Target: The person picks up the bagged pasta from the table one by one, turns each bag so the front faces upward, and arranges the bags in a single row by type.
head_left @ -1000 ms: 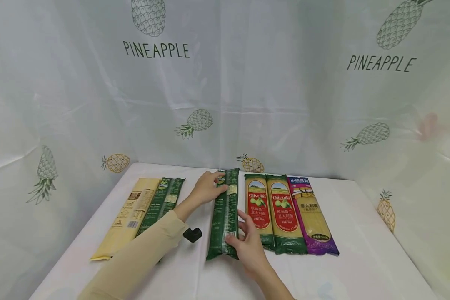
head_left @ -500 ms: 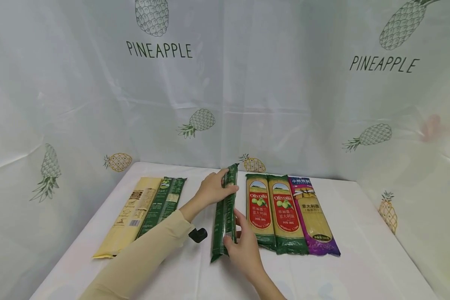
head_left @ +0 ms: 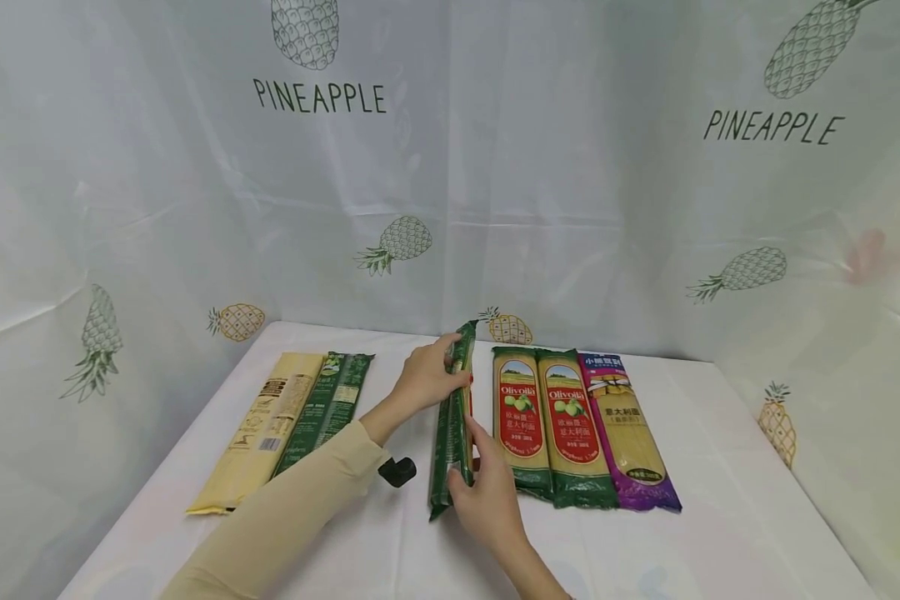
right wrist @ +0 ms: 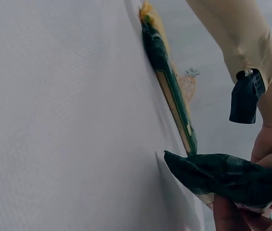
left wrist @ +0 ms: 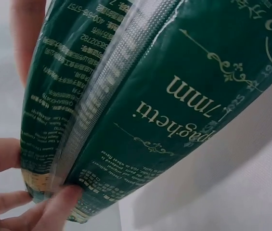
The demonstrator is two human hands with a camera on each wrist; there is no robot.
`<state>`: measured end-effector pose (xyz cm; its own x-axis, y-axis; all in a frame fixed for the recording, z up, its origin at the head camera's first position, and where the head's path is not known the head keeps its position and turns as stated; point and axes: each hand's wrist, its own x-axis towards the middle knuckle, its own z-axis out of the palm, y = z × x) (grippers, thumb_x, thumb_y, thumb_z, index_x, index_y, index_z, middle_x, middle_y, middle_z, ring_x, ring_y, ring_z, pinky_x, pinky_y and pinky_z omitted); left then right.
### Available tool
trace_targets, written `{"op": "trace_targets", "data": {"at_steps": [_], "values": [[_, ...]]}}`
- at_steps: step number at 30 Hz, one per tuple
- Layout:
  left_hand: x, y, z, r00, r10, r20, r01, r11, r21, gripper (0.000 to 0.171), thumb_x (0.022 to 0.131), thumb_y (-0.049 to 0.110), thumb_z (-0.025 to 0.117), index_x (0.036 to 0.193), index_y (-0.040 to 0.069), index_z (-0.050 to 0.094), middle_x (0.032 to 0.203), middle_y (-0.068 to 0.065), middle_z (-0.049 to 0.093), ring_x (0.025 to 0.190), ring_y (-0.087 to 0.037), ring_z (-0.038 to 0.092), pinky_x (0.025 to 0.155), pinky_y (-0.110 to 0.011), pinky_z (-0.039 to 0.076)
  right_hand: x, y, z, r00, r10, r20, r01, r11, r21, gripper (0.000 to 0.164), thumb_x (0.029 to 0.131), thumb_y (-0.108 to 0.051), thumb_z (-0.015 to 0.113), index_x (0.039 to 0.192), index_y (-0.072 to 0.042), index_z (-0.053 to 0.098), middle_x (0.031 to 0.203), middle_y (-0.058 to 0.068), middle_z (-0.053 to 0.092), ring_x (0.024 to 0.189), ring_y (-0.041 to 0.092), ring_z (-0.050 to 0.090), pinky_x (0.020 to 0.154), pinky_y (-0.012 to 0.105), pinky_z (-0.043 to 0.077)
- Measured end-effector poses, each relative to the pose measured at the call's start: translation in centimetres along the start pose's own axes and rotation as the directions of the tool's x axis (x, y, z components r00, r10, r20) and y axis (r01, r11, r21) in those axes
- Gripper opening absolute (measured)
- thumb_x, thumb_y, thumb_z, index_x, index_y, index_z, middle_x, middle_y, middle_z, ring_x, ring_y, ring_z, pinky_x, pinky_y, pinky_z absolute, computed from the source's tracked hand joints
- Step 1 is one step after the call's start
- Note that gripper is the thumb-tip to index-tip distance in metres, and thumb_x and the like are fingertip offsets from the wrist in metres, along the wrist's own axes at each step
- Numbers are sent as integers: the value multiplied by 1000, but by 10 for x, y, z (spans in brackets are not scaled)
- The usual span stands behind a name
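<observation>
A green spaghetti packet [head_left: 447, 442] is held tilted up on its long edge in the middle of the table, printed back facing left. Near its far end my left hand [head_left: 426, 375] grips it, thumb on one side and fingers on the other. Lower down, my right hand [head_left: 487, 492] holds its right side by the near end. In the left wrist view the packet's green back [left wrist: 140, 106] fills much of the picture, with left fingers at its lower end. The right wrist view shows the packet's crimped end [right wrist: 222, 178] between fingers.
To the left lie a yellow noodle packet [head_left: 258, 433] and another green packet [head_left: 326, 408], side by side. Two red-labelled Olivoila packets [head_left: 521, 417] and a purple packet [head_left: 630, 425] lie to the right. A black device [head_left: 398, 472] sits at the left wrist. A pineapple-print curtain [head_left: 555, 167] hangs behind.
The held packet has turned from nearly flat, back side up, to standing on its edge, and a sliver of its red and yellow front now shows. Both hands turned with it.
</observation>
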<state>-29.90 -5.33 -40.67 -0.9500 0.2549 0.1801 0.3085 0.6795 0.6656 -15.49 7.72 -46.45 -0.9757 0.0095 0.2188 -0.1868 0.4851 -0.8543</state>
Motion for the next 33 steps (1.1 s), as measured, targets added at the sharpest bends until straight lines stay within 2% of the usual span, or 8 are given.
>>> {"op": "trace_targets", "data": {"at_steps": [6,11,14,16,19,21,25,33], "values": [[0,-7,1,1000,-25,-3,25,997,-79,63,97,13,70,157,14,52,123,-17,74,72,-19,65,60,-31,48,2,-2,-2,999,27,24,-29,997,71,73,90,-2,78,157,-13,51,141,11,62,104,23,67,82,32,61],[-4,-6,-2,998,-59,-9,57,984,-168,62,97,9,68,157,17,52,126,-17,71,86,-21,71,65,-33,53,4,0,-5,984,142,109,-159,971,179,82,93,-12,81,164,-18,39,148,15,51,125,39,62,98,53,58],[-5,-7,-4,997,-76,-7,72,972,-225,63,98,9,68,157,20,52,129,-16,70,101,-26,74,72,-37,58,6,0,-8,951,233,206,-285,915,284,88,98,-24,78,169,-20,26,158,22,38,131,44,57,102,59,55],[-5,-8,-5,996,-86,-3,83,963,-255,63,99,8,68,158,22,51,131,-16,69,106,-28,74,76,-39,59,9,2,-11,919,278,281,-372,850,374,89,101,-32,73,171,-19,18,161,25,35,130,41,57,104,58,53],[-6,-10,-6,995,-100,9,98,950,-298,63,101,9,67,159,24,50,134,-16,67,111,-30,72,80,-42,60,11,6,-15,873,311,375,-465,759,455,88,104,-34,65,171,-16,11,156,27,40,122,31,60,104,49,53],[-7,-11,-7,994,-104,20,105,943,-317,63,101,8,66,159,24,49,134,-16,66,112,-30,71,81,-42,60,12,11,-16,860,310,406,-489,727,481,85,105,-26,63,171,-14,12,148,25,47,113,25,61,99,42,53],[-8,-14,-7,993,-101,53,113,937,-331,63,102,7,64,161,20,46,133,-19,65,112,-32,70,83,-44,60,11,18,-17,868,296,399,-471,745,473,81,104,-13,65,170,-10,19,138,22,53,108,21,64,91,37,58],[-8,-22,-3,991,-102,83,123,943,-309,61,106,11,61,164,14,40,138,-23,63,118,-37,68,93,-51,59,11,17,-16,900,290,326,-418,784,459,80,100,-15,74,166,-8,29,123,19,59,98,22,66,75,34,57]]}}
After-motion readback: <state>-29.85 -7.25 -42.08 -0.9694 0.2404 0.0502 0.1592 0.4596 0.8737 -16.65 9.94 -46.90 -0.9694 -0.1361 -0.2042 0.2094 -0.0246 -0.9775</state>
